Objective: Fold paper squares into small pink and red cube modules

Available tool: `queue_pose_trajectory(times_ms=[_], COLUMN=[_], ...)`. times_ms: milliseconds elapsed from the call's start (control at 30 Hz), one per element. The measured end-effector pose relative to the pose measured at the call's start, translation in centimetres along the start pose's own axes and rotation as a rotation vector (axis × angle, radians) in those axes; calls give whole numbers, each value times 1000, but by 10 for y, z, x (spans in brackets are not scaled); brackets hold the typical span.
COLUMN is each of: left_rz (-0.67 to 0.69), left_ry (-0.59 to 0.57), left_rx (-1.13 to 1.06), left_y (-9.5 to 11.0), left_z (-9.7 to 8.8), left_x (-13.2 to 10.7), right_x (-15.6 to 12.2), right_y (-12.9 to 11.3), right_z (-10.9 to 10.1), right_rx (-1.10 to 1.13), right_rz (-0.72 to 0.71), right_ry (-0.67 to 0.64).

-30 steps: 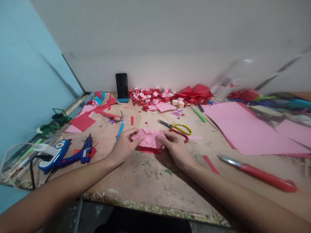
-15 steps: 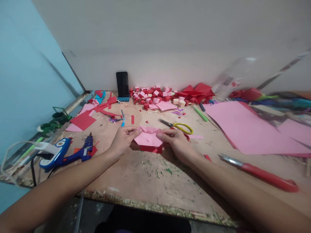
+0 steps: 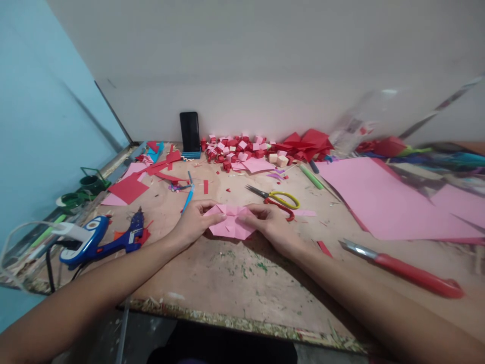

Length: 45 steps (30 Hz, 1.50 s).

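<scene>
A creased piece of pink paper point(image 3: 230, 228) is stretched between my two hands, low over the middle of the workbench. My left hand point(image 3: 197, 218) pinches its left side, thumb on top. On the opposite side my right hand point(image 3: 261, 222) grips it the same way, fingers tucked behind. Folds run across the sheet, and its far edge is turned up. Just beyond my right hand lie scissors point(image 3: 283, 198) with one yellow and one red handle. A blue tool, perhaps a pen point(image 3: 188, 198), rests beyond my left hand.
Folded red and pink paper cubes point(image 3: 242, 149) are heaped at the wall beside a phone point(image 3: 189, 132) on a stand. A blue glue gun point(image 3: 132, 235) lies left. Right are large pink sheets point(image 3: 394, 202) and a red-handled knife point(image 3: 413, 272) with its blade exposed.
Both hands have come slightly nearer with the pink paper, which now lies flatter toward me. The red underside seen below it before is out of sight. More of the scissors' red handle shows.
</scene>
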<state>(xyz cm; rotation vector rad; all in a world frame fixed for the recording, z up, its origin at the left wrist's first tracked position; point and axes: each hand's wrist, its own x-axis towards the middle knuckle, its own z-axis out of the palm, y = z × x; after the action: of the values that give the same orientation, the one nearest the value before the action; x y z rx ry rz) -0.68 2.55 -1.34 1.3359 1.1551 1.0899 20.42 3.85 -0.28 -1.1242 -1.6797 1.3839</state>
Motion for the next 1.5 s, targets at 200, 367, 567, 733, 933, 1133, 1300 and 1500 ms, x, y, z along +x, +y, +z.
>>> queue_pose_trajectory(times_ms=[200,367,567,733,933,1133,1300,1500], left_rz=[4,38,111,148,113,118,107,63], left_ry=[-20,24,5,-4,-80,-25,53,49], left_rx=[45,84,125,148,102,179,244,216], left_y=[0,-3,-3,-1,4,0,1,3], left_z=[1,0,1,0,0,-2,-1,0], left_x=[-3,-2,-2,-4,-8,-4,-6,-6], right_x=[0,1,0,0,0,-1,-2,1], right_y=[0,3,3,3,3,-5,-9,0], right_z=[0,0,0,-1,0,1,1,-1], right_rx=[-127,-120,-42,-3,-75,-135,-151,-155], right_rz=[-39,-47,-14,-51,-78,-73,-52,-22], right_ry=[18,16,-12,-40,-12,-14,10,18])
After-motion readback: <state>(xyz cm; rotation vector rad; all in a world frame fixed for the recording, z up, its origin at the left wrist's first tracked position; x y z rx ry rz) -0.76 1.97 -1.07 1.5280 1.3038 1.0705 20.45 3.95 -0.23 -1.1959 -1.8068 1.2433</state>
